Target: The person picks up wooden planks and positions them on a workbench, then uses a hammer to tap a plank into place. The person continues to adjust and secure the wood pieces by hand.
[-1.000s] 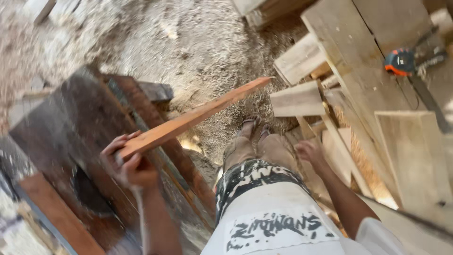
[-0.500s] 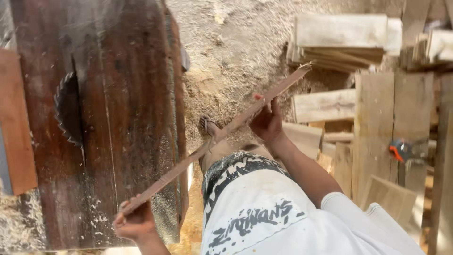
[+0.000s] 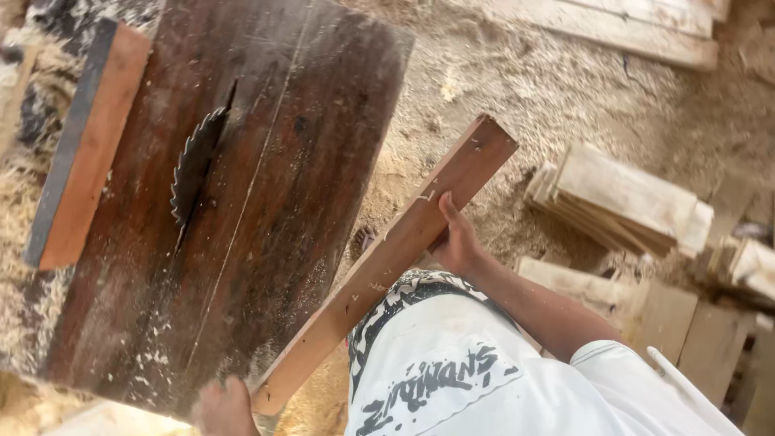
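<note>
I'm looking at a sawmill workshop, saw blade in table at left, sawdust floor, stacked boards at right.

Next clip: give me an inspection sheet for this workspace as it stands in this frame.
Surface: dark wooden saw table, dusted with sawdust, toothed circular blade standing up through its slot.
Job's things: long reddish wooden plank, held slantwise beside the table.
Clutter: reddish board lying along the table's far edge.
Hands: left hand grips the plank's near end; right hand holds it midway.
Cables: nothing seen.
Surroundings: sawdust-covered ground, stacked pale boards.
</note>
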